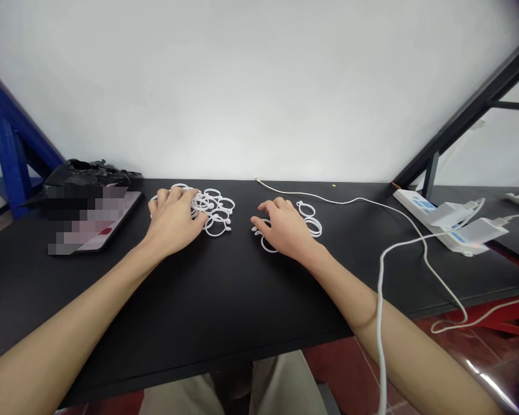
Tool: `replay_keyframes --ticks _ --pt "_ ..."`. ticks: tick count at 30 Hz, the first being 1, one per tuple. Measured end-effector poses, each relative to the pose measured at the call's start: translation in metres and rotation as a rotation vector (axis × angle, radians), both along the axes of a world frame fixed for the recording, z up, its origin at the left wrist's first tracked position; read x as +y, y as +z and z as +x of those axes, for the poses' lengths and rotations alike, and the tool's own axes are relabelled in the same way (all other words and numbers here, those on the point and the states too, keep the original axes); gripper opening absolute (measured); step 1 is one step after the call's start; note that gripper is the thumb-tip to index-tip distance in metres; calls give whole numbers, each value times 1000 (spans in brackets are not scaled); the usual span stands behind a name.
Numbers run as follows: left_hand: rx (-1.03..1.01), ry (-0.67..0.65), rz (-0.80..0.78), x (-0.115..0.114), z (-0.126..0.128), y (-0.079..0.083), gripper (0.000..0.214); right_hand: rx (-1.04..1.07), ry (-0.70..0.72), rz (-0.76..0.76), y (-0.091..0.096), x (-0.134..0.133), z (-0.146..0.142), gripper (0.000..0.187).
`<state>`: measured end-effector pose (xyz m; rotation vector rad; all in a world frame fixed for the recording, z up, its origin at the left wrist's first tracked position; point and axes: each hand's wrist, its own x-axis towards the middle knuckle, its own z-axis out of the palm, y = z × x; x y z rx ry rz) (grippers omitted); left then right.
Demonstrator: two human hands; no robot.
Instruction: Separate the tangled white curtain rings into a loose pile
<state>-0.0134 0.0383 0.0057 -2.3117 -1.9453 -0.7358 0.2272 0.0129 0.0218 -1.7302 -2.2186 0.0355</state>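
A loose pile of white curtain rings [205, 203], each with a small eyelet, lies on the black tabletop left of centre. My left hand [173, 223] rests palm down over the left part of this pile, fingers apart and thumb pointing at the rings, covering some of them. To the right is a smaller group of the same white rings [316, 227]. Over these my right hand [288, 230] is laid with its fingers spread and slightly curved. Rings show on both sides of it, and others may be hidden beneath. A gap of black table separates the two groups.
A phone [119, 222], partly blurred out, and a crumpled black plastic bag [84, 173] are at the left. On the right sits a white power strip [432, 216] with chargers plugged in. A white cable [383, 323] hangs across my right forearm. A white wall stands behind.
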Motion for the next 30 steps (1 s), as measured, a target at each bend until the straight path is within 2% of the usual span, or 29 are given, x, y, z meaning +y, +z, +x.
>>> replay_keyframes --ticks 6,10,13,16,20,25,30 --pt "-17 11 27 -2 1 2 50 -49 -50 7 -2 2 1 36" --pt "-19 -27 53 -7 6 5 44 -79 -44 -25 -3 3 2 36" --pt "-17 -105 58 -13 14 7 40 -94 -16 -29 -4 4 4 33" --pt "-23 -238 56 -19 22 8 36 -89 -2 -25 -5 5 5 27" --pt "-37 -385 68 -23 25 8 31 -69 6 57 -5 5 5 22" --pt "-69 -459 105 -26 27 9 30 110 49 209 0 1 0 18" --pt "-97 -537 131 -27 31 9 31 374 149 208 3 -2 -6 15"
